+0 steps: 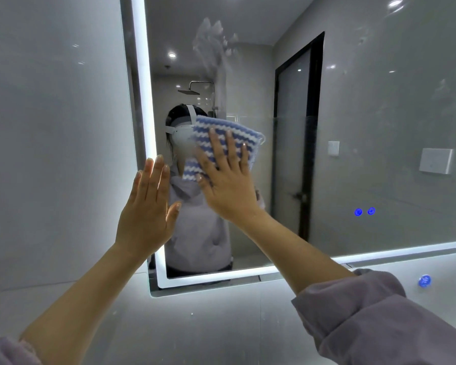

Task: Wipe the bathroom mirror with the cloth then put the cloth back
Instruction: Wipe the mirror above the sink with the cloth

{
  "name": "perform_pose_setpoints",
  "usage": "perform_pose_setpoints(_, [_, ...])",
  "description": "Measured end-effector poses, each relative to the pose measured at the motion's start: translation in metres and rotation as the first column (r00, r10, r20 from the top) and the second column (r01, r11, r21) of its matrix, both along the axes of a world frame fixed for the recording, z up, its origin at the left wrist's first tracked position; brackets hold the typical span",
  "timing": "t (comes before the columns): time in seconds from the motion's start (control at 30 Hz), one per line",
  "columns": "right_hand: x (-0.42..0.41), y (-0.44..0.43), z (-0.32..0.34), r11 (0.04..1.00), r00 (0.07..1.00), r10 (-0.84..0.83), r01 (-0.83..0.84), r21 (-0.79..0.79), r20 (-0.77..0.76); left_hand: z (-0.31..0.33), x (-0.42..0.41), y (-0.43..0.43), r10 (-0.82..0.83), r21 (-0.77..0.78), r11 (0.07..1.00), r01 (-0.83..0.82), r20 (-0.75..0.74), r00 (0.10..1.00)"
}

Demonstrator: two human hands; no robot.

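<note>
Arm outstretched, the right grip (227,185) lies flat and spread, pressing the striped cloth (217,123) beneath it onto the mirror (353,114); the left grip (145,217) stands open, fingers straight, just left of it

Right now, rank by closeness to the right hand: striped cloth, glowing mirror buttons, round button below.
1. Blue-and-white striped cloth, under the right hand.
2. Two glowing blue buttons on the mirror, rightward.
3. Round blue button below the mirror, farthest right.
</note>
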State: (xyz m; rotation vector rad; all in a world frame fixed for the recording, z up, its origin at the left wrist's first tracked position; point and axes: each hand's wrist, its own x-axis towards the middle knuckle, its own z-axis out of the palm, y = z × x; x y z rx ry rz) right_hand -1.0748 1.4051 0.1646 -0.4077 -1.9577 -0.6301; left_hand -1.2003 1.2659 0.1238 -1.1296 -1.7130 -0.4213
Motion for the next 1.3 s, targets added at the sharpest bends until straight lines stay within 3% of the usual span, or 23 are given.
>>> perform_pose_setpoints(0.2, [-0.002,-0.001,-0.002,0.999,0.999,0.048,-0.048,0.017,0.006,0.000,-0.001,0.000,0.002,-0.006,1.000,-0.002,0.002,1.000])
perform_pose_setpoints(0.4, [0.013,0.017,0.003,1.000,1.000,-0.016,0.016,-0.012,0.006,0.000,-0.003,0.000,0.023,-0.010,1.000,-0.023,-0.009,1.000])
perform_pose_setpoints(0.8, [0.092,0.097,0.010,0.907,0.921,-0.181,0.022,-0.420,-0.344,-0.001,-0.002,0.000,-0.023,0.008,1.000,0.023,0.001,1.000])
perform_pose_setpoints(0.97, [0.076,0.085,0.008,0.873,0.886,-0.225,-0.002,-0.488,-0.406,0.000,0.001,-0.002,-0.038,0.002,0.999,0.038,0.022,0.999])
perform_pose_setpoints(1.07, [0.061,0.065,-0.004,0.891,0.910,-0.204,0.021,-0.453,-0.360,0.000,0.002,-0.002,-0.047,-0.001,0.999,0.047,0.045,0.998])
perform_pose_setpoints(1.3, [0.008,0.009,-0.064,0.985,0.996,-0.019,0.003,-0.174,-0.087,0.000,0.001,-0.004,-0.067,-0.005,0.998,0.067,0.041,0.997])
